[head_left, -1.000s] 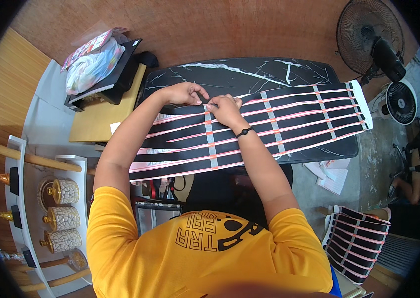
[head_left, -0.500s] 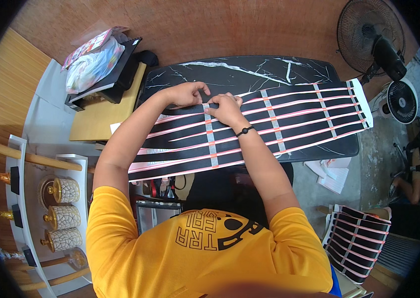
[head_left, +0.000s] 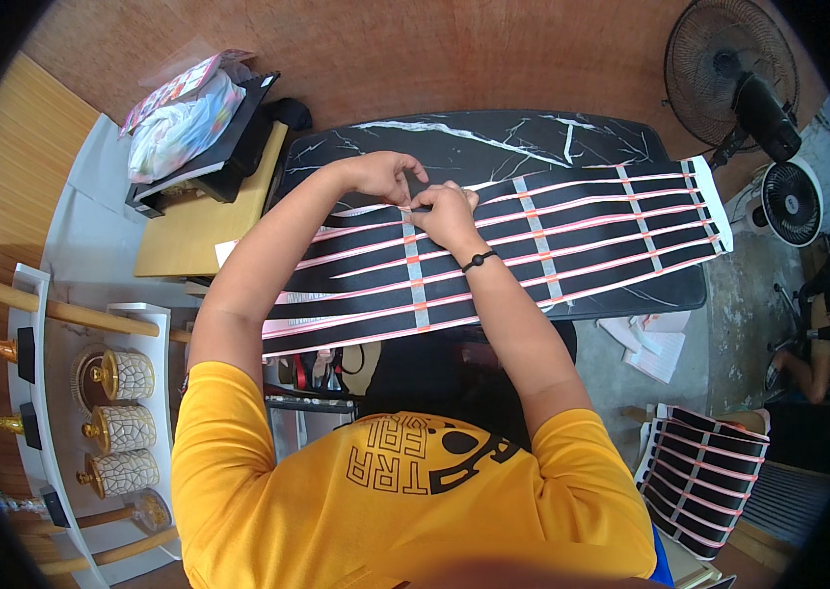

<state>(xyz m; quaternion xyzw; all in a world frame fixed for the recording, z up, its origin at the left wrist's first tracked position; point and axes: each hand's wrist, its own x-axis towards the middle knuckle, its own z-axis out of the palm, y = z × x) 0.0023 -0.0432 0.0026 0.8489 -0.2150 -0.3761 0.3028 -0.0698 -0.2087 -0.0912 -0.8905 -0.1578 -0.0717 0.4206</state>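
A long black sheet (head_left: 479, 253) lies across the table, with several pink-and-white strips (head_left: 591, 224) running its length. Grey bands (head_left: 538, 236) cross these, with small orange pieces where they meet. At the far edge, by the end of the left grey band (head_left: 413, 270), my two hands come together. My left hand (head_left: 385, 177) has bent fingers, its lower fingertips pinched at the outermost strip. Beside it my right hand (head_left: 449, 214), a black band on its wrist, rests over the sheet with curled fingers and thumb at the same strip. Fingers partly hide the contact point.
A black marble-patterned table (head_left: 493, 137) carries the sheet. Two fans (head_left: 729, 79) stand to the right. A similar black striped piece (head_left: 704, 476) lies at lower right, and papers (head_left: 645, 344) lie below the table. At left are a plastic bag (head_left: 179, 133) and a shelf with gold-lidded jars (head_left: 125, 427).
My left hand has shifted slightly right, nearer my right hand, and its fingers have come down to the strip. My right hand has barely moved.
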